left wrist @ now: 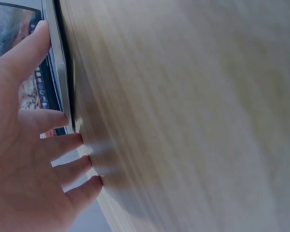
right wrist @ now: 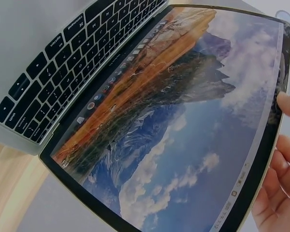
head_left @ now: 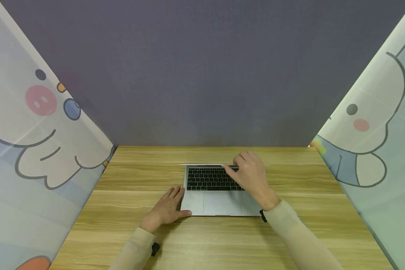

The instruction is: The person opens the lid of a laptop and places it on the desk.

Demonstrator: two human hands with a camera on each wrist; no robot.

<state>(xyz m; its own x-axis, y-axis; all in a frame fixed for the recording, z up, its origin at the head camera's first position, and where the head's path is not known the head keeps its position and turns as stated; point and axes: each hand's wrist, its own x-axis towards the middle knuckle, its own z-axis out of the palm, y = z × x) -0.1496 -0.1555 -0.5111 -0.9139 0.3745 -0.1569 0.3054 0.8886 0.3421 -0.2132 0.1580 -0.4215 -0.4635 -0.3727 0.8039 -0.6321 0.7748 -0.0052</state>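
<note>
An opened silver laptop (head_left: 222,203) lies on the wooden table, its black keyboard (head_left: 210,179) facing up. From the head view the lid is seen nearly edge-on. The right wrist view shows its lit screen (right wrist: 183,116) with a mountain and cloud picture. My right hand (head_left: 251,176) pinches the lid's top edge, thumb on the screen side and fingers behind. My left hand (head_left: 167,208) rests at the base's left side, fingers spread and fairly straight, thumb at the front left corner. In the left wrist view its fingertips (left wrist: 89,162) touch along the laptop's edge.
The wooden table (head_left: 128,165) extends around the laptop on all sides. A grey panel (head_left: 209,75) rises behind its far edge. Cartoon-printed curtains (head_left: 20,180) hang along the left and right sides. A dark strap piece (head_left: 155,248) sits at the left wrist.
</note>
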